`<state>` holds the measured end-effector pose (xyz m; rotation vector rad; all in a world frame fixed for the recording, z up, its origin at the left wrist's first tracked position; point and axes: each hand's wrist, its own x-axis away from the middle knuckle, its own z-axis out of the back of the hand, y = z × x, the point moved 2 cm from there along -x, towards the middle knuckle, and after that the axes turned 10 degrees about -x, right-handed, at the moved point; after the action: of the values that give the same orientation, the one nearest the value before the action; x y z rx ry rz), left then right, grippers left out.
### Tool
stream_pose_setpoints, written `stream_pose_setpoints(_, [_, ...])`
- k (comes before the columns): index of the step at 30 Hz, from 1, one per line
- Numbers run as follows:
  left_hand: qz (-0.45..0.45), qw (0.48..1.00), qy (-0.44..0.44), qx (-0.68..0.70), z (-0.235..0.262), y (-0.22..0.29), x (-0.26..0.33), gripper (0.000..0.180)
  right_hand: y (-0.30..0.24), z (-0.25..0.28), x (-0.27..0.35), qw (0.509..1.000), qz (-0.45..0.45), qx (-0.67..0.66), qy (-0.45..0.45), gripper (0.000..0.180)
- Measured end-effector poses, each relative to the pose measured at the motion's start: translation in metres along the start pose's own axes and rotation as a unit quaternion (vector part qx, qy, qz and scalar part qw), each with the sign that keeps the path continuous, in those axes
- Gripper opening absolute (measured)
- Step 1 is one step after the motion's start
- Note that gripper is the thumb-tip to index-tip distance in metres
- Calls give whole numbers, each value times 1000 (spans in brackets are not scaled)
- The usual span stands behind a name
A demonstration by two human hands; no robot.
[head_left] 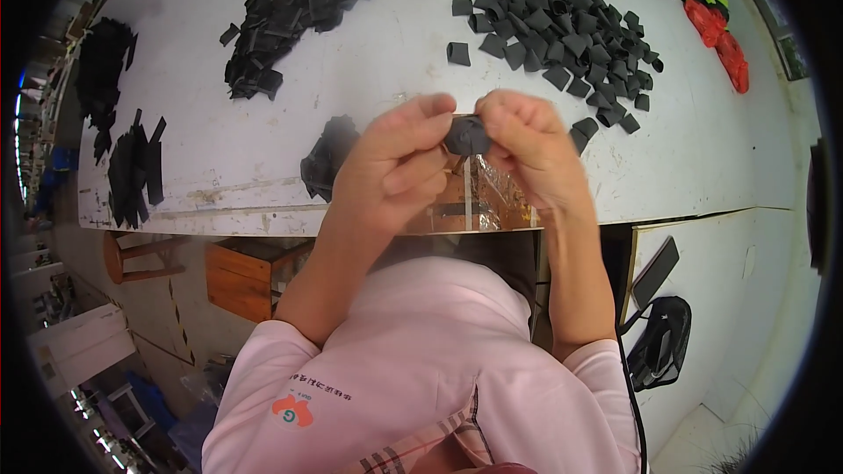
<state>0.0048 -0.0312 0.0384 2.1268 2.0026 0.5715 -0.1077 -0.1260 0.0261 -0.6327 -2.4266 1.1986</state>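
Between my two hands, above the table's near edge, is a small black fabric piece (466, 136), rounded and folded, with a darker opening. My left hand (404, 154) pinches its left side between thumb and fingers. On the opposite side, the fingertips of my right hand (525, 136) close on its edge. Below the piece lies a brown board (500, 204) partly covered with clear tape. Left of my left wrist sits a small heap of black fabric pieces (328, 158). A few short black tubes (583, 132) lie just right of my right hand.
A white table (378, 61) carries a big pile of short black tubes (562, 31) at far right and flat black pieces (294, 13) at far left. Black strips (136, 171) lie at the left edge. Red plastic bags (716, 39) rest far right. A wooden stool (241, 279) stands below.
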Motion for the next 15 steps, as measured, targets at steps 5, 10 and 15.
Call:
stream_pose_setpoints(5, [-2, 994, 54, -91, 29, -17, 1, 12, 12, 0, 6, 1000, -15, -8, 9, 23])
stream_pose_setpoints(10, [-285, 817, 175, -469, -1, -11, -2, 26, 3, -2, 3, 984, 89, 138, 66, 22])
stream_pose_setpoints(15, [-380, 622, 44, -684, -7, 1, -2, 21, -3, -11, 25, 852, 319, 405, 92, 35])
